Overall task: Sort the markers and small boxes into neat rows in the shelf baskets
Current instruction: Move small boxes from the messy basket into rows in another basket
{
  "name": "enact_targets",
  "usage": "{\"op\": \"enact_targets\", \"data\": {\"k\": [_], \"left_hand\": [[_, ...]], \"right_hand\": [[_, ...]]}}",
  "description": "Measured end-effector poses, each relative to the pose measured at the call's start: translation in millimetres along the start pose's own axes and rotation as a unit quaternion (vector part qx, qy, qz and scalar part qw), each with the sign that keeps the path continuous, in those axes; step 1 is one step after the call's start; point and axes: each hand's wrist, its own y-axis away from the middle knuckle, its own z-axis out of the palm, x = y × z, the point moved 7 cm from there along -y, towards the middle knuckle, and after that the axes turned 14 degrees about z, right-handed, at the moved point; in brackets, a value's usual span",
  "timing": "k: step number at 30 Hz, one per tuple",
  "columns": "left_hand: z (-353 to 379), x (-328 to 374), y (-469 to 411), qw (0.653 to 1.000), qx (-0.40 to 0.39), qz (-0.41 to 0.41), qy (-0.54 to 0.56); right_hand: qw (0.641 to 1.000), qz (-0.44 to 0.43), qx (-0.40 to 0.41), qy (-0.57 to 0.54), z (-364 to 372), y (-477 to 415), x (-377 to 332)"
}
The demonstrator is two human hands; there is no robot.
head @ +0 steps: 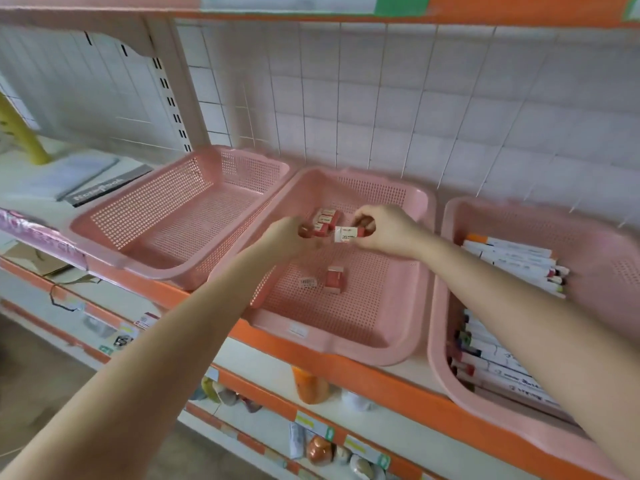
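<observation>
Head view: left fingers (pixel 304 233) mostly hidden

The pink baskets (pixel 332 341) are showing a fine perforated grid. The small boxes (pixel 325 218) are showing red and white. The markers (pixel 512 261) at right are showing white barrels with coloured caps.

- Both forearms (pixel 194 341) are left bare right up to the picture's edge.
- The left hand (pixel 285 235) and right hand (pixel 389 230) are uncovered.
- A glossy reddish-brown coat is seen on each thumbnail (pixel 304 232).
</observation>
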Motion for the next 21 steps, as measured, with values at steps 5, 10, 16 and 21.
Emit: {"op": "enact_targets", "data": {"k": [5,10,16,21], "left_hand": [[-3.0,10.7,0.3,0.986,0.068,0.035,0.15],[-0.8,21.9,6.7,0.974,0.063,0.048,0.212],[4.9,29.3,8.1,0.972,0.036,0.077,0.217],[2.3,23.2,7.4,0.982,0.055,0.053,0.17]], "right_hand": [[0.999,-0.014,0.009,-0.043,-4.2,1.3,-0.8],[0.998,-0.026,0.022,-0.05,-5.1,2.0,-0.6],[0.997,-0.046,0.019,-0.055,-3.9,4.1,-3.4],[0.995,-0.032,-0.009,-0.09,-0.9,2.1,-2.1]]}}
